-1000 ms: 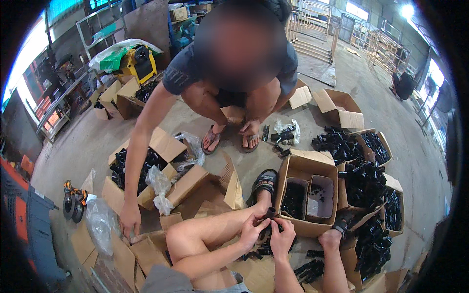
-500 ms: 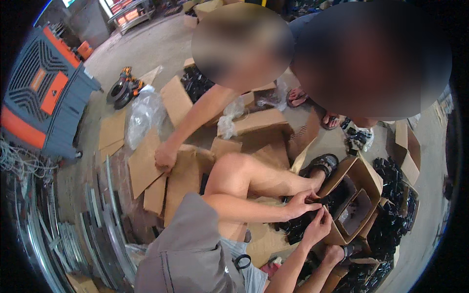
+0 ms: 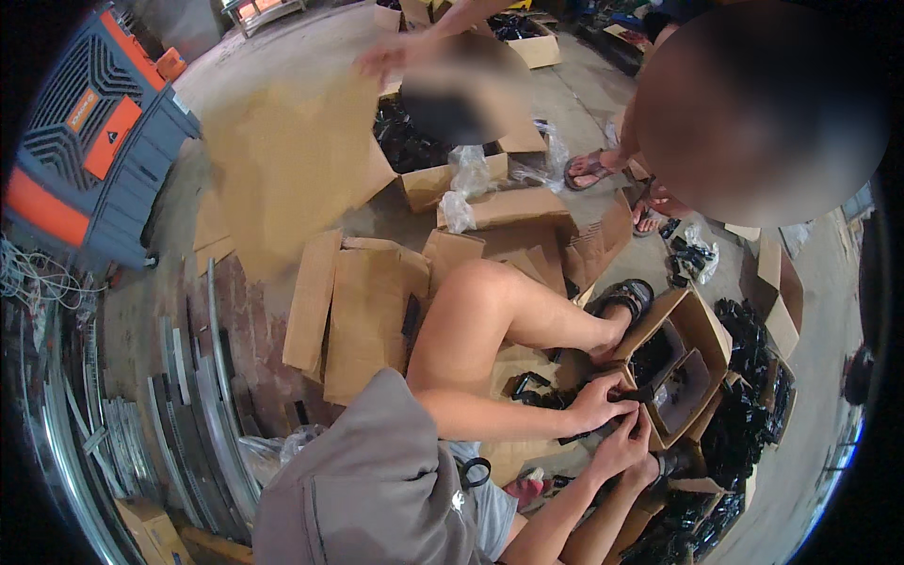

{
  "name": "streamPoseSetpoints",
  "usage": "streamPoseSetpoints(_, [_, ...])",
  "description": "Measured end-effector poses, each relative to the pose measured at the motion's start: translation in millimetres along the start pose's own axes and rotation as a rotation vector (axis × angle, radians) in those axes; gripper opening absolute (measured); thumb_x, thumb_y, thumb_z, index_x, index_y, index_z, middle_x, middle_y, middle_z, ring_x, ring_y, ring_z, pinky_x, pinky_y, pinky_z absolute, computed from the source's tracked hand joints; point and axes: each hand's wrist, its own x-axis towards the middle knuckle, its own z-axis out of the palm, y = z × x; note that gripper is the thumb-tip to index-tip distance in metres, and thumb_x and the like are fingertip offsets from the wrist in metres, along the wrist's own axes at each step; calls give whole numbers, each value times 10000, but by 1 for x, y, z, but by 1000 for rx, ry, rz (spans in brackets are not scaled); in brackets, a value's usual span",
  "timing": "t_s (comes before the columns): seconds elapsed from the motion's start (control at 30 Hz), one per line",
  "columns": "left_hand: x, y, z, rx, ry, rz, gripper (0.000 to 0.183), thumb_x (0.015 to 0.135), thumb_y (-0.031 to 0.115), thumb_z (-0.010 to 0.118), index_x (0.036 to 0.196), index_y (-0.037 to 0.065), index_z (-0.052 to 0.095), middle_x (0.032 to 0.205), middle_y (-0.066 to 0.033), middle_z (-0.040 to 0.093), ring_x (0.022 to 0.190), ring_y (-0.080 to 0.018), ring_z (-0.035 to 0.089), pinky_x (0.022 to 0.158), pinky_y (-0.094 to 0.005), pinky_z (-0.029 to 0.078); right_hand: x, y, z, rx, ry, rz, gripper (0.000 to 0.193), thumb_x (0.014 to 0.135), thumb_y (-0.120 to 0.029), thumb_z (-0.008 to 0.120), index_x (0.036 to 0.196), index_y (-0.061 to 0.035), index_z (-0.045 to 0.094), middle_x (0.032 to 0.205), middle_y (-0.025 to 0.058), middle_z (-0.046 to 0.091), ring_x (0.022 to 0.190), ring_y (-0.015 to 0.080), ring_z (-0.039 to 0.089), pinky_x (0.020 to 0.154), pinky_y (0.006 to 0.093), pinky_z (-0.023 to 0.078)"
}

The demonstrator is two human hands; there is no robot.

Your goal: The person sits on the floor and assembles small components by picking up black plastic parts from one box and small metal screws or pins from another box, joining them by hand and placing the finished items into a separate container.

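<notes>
My left hand [image 3: 600, 405] is closed in a pinch on a small black part [image 3: 643, 393], whose exact kind is too small to make out. My right hand [image 3: 623, 446] meets it from below, thumb and fingertips pressed together at the part's near end. Both hands are at the near left rim of an open cardboard box [image 3: 723, 350] standing between my feet. Inside that box lie black pieces [image 3: 650, 363] and a smaller cardboard tray or divider [image 3: 695, 372]. More loose black parts [image 3: 532, 391] lie on cardboard beside my left hand.
A heap of shiny black parts [image 3: 739, 428] lies right of the box. Another person's hand [image 3: 381, 58] is beside a large, blurred cardboard sheet [image 3: 292, 160]. Open cartons [image 3: 377, 292], metal strips [image 3: 221, 405] and a grey-orange cooler [image 3: 104, 132] surround me. A second person sits at far right.
A large cardboard sheet has come up at upper left, and the other person's arm has moved away from the cartons. My hands stay together at the box, the black part showing more plainly.
</notes>
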Motion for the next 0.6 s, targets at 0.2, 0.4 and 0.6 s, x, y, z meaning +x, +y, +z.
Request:
streamPoseSetpoints(0.2, [-30, -23, 8, 60, 4, 47, 207, 879, 95, 747, 1008, 43, 594, 964, -22, 654, 879, -82, 604, 795, -260, 501, -25, -4, -25, -137, 40, -144, 202, 976, -114, 566, 999, 67, 652, 943, 170, 654, 870, 311, 631, 795, 397, 497])
streamPoseSetpoints(0.4, [-43, -23, 14, 55, -108, 39, 219, 885, 100, 746, 1042, 38, 607, 998, -49, 670, 959, -109, 621, 849, -272, 507, -41, 3, -32, 101, 187, 9, 173, 966, -123, 589, 957, 46, 627, 913, 148, 652, 835, 274, 622, 770, 389, 488])
streamPoseSetpoints(0.6, [-47, -20, 18, 69, -95, -2, 228, 892, 101, 739, 1067, 30, 611, 1003, -51, 671, 959, -113, 620, 841, -269, 509, -40, -5, -36, 11, 221, -55, 148, 966, -105, 591, 954, 42, 599, 889, 132, 644, 823, 225, 601, 775, 361, 481])
